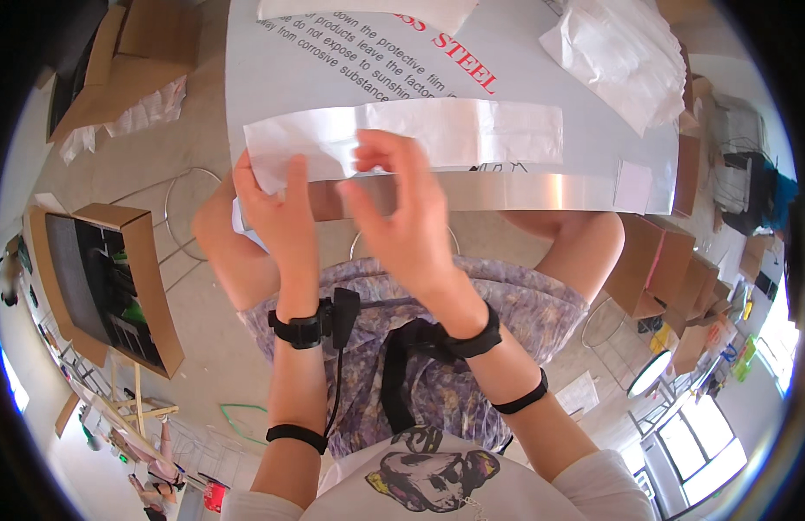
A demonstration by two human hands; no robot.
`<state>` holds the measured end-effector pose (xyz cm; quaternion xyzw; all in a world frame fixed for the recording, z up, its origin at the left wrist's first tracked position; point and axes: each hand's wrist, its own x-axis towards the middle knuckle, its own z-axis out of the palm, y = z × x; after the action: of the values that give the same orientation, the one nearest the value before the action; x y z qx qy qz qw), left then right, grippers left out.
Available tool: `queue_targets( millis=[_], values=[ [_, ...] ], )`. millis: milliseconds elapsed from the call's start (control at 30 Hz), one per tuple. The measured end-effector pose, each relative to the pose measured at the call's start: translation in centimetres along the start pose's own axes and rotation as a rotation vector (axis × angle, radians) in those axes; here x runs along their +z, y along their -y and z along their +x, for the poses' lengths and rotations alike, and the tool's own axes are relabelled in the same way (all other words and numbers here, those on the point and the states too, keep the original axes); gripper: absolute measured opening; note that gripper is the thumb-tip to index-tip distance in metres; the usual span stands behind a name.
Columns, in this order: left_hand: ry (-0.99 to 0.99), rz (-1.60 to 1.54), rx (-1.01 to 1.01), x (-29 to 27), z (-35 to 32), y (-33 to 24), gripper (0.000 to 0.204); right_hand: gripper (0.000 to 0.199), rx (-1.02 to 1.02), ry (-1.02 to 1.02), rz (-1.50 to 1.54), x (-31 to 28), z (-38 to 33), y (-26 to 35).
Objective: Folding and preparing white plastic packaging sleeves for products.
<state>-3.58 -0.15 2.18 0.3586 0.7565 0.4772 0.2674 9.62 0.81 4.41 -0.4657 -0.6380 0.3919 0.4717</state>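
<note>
A long, flat white strip (pixel 437 135) of thin, slightly see-through sheet lies across the near part of a table (pixel 324 82) covered in grey printed film. At its left end, my left hand (pixel 279 204) grips the near corner, thumb on top, with the other fingers partly hidden by the strip. Just right of it, my right hand (pixel 400 208) hovers over the strip's near edge. Its thumb stands apart from its half-bent fingers, and nothing shows between them. Bare shiny metal (pixel 541 189) runs along the table's near edge.
Crumpled white packing sheets (pixel 619 61) lie at the table's far right, with a small pale card (pixel 632 185) at the near right corner. An open cardboard box (pixel 146 286) with dark contents stands left on the floor. More boxes (pixel 654 269) stand to the right.
</note>
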Motion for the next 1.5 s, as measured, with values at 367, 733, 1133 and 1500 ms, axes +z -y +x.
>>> queue_targets(
  millis=[367, 733, 1133, 1500],
  values=[
    [-0.091, 0.411, 0.490, -0.7, -0.5, 0.5, 0.045, 0.026, 0.395, -0.028, -0.234, -2.6, 0.5, -2.6],
    [0.291, 0.250, 0.003, 4.0, -1.3, -1.9, 0.048, 0.020, 0.474, -0.060, -0.048, -1.6, 1.1, -4.6],
    [0.334, 0.006, 0.011, 4.5, -1.4, -1.7, 0.040, 0.045, 0.479, 0.021, -0.167, -1.3, 1.6, -3.7],
    [0.253, -0.034, 0.147, 3.4, -0.5, -1.7, 0.038, 0.037, 0.464, -0.077, -0.155, -1.3, 1.6, -4.7]
  ],
)
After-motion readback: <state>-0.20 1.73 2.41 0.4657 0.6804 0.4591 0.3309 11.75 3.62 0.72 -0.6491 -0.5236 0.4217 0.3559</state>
